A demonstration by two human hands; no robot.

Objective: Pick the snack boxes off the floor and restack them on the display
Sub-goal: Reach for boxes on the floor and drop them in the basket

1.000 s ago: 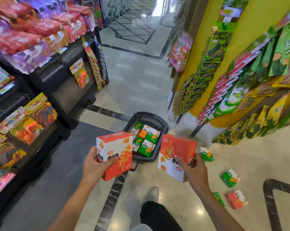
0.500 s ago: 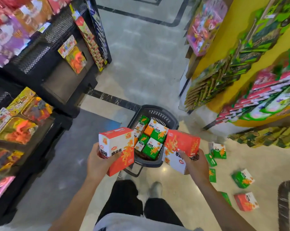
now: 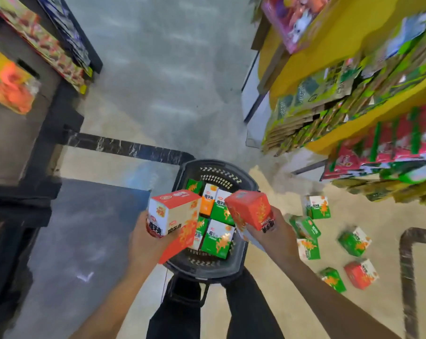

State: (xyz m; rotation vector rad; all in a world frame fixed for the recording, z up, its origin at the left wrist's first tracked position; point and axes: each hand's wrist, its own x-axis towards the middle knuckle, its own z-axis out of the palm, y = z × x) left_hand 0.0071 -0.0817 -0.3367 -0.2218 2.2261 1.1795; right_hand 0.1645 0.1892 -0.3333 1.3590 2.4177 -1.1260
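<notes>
Head view — both hands (image 3: 145, 243) (image 3: 273, 234) raised, gripping boxes (image 3: 175, 216) (image 3: 249, 210).

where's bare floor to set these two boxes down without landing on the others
Bare floor lies left of the basket, between it and the black shelf base, and up the aisle beyond the rim. Crowded: the basket itself, and the floor to its right, strewn with green boxes and a red box.

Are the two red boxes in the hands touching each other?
Apart. The head view shows the left hand's red box and the right hand's red box with basket contents plainly visible in the gap between them.
</notes>
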